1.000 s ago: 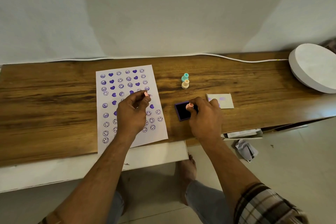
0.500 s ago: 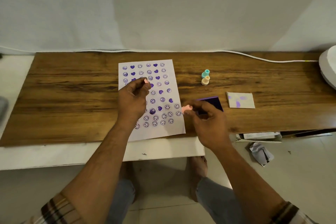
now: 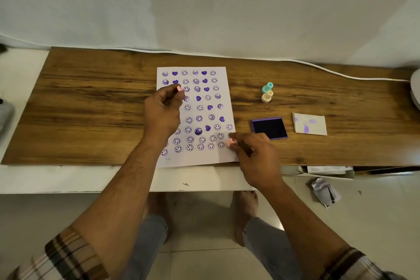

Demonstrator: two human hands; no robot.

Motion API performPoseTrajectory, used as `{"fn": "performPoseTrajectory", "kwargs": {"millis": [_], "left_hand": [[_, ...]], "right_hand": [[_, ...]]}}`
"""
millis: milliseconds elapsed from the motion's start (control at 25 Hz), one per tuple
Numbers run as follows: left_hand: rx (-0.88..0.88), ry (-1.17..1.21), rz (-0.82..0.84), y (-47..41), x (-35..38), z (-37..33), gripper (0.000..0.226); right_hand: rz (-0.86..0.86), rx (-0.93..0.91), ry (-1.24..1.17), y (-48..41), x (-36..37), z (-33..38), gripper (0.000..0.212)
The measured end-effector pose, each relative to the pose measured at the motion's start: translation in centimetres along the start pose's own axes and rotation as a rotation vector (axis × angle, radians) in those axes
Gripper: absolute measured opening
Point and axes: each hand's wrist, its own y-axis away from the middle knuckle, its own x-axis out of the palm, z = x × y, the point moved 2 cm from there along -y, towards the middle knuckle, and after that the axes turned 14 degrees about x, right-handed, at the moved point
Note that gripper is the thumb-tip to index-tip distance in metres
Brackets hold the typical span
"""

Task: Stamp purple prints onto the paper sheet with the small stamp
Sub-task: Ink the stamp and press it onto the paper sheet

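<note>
1. the right hand [image 3: 254,157] pinches a small pink stamp [image 3: 231,142] between thumb and fingertips, closed around it. the stamp is low over the near right corner of the paper sheet [image 3: 222,154], just beside the last smiley of the lowest full row. i cannot tell if its face already touches the paper.
2. the left hand [image 3: 162,111] is also closed, on a second pink stamp [image 3: 179,88], raised over the upper left part of the sheet. this hand does not press the paper flat.
3. to make the print well, i think the stamp should go down straight, with its face flat, on the bare spot right of the last smiley, so the row stays even.
4. press once and lift straight up. one print in the row above is dark and smeared, probably from too much ink or a slide.
5. the sheet lies loose on the wooden board [image 3: 91,102] and close to its near edge, so it may shift. a finger of the left hand on the paper would help.
6. the purple ink pad [image 3: 269,128] sits open just right of the sheet, near for the next inking.
</note>
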Motion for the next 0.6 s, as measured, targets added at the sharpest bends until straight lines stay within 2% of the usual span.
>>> {"fn": "performPoseTrajectory", "kwargs": {"millis": [280, 480, 600], "left_hand": [[0.007, -0.017, -0.010, -0.1, -0.2, 0.3, 0.025], [0.011, 0.000, -0.011, 0.1, 0.0, 0.2, 0.026], [0.005, 0.023, -0.011, 0.4, 0.3, -0.1, 0.025]], "right_hand": [[-0.043, -0.032, 0.066, -0.2, 0.5, -0.2, 0.029], [-0.176, -0.218, 0.274, 0.0, 1.3, -0.4, 0.026], [-0.195, -0.251, 0.314, -0.3, 1.3, -0.2, 0.027]]}}
